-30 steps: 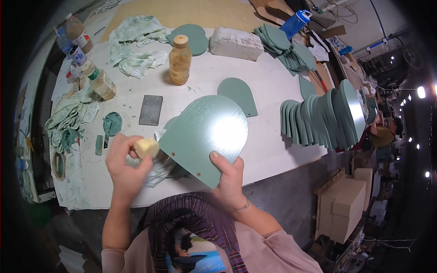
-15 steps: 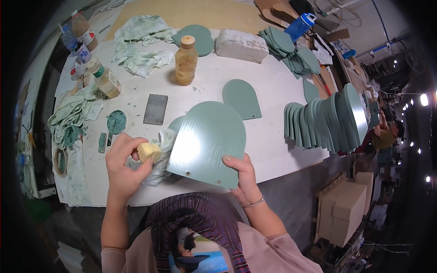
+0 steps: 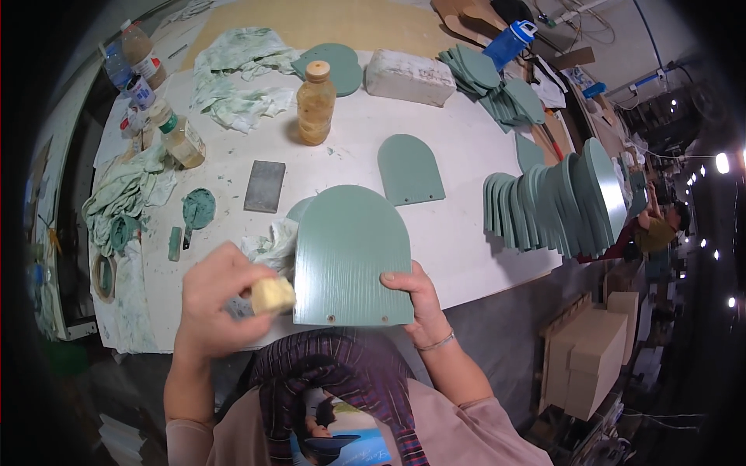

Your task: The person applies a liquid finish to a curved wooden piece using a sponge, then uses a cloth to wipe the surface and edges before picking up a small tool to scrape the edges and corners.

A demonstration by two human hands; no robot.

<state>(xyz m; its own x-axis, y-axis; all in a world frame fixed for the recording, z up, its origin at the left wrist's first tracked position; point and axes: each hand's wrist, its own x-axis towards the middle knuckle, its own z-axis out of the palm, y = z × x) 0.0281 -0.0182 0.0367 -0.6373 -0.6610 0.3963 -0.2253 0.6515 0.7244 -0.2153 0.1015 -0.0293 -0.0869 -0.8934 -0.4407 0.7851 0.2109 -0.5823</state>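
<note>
My right hand [image 3: 420,301] grips a green round-topped panel [image 3: 351,252] by its lower right edge, thumb on its face. The panel has two small holes along its straight bottom edge and a glossy, finely streaked face. My left hand [image 3: 217,299], partly blurred, pinches a small yellow sponge-like block [image 3: 273,296]. That block is at the panel's lower left edge; I cannot tell if it touches. A crumpled whitish cloth [image 3: 272,245] lies behind, partly hidden by the panel. Another green panel [image 3: 409,167] lies flat on the table beyond.
On the white table [image 3: 249,140] are a grey rectangular block [image 3: 265,186], a bottle of amber liquid [image 3: 315,105], a dish of green paste [image 3: 199,208] and stained cloths [image 3: 249,66]. A row of green panels [image 3: 556,206] stands at the right; a wrapped block [image 3: 409,76] lies at the back.
The panel has turned from a slant to nearly upright. My left hand has moved down and the yellow block has shifted right, to the panel's lower left edge.
</note>
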